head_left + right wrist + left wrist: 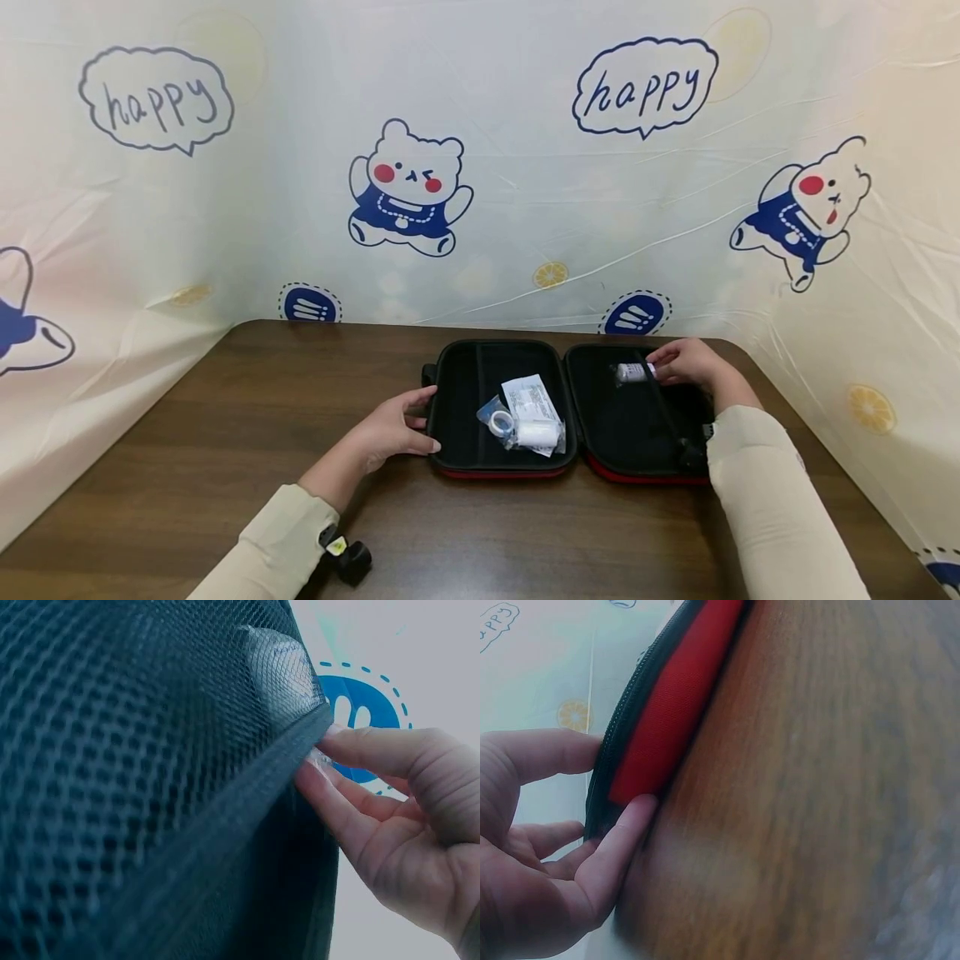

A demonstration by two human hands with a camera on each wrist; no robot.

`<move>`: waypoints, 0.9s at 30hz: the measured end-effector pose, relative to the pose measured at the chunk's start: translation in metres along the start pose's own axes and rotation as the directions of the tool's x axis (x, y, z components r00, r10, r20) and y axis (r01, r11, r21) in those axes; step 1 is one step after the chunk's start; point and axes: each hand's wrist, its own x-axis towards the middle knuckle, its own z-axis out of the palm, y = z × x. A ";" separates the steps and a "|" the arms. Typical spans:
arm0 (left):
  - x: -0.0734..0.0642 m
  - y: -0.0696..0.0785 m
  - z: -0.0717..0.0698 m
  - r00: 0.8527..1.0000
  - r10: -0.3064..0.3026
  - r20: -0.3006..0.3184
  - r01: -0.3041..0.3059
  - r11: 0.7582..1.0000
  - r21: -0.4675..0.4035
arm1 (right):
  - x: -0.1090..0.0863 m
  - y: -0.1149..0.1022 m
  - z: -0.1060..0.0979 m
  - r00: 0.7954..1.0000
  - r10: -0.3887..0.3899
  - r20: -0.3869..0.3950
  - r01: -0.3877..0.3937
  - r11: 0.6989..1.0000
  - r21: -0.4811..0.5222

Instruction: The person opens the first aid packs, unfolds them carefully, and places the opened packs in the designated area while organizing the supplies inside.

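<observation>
Right fingers point(341, 810) pinch a clear packet point(632, 372); left fingers point(562, 754) grip the black case point(456, 408).

Brown wood-grain table point(187, 442), rounded far corners, soft glare point(510, 575) on its near part. Pale wrinkled sheet point(517, 208) behind table and along both its sides. Printed above table's far edge: blue-clad bears point(408, 192), "happy" speech bubbles point(645, 87), yellow citrus slice point(551, 275).

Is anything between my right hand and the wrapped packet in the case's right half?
Partly: dark mesh covers most of the wrapped packet, its edge band right by your right hand. A bit of clear wrap shows past the band; nothing visible blocks the hand there.
</observation>
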 end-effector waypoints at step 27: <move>0.000 0.000 0.000 1.000 -0.010 -0.010 0.010 1.000 0.014 | 0.007 -0.010 0.007 1.000 0.011 -0.022 -0.014 0.991 -0.131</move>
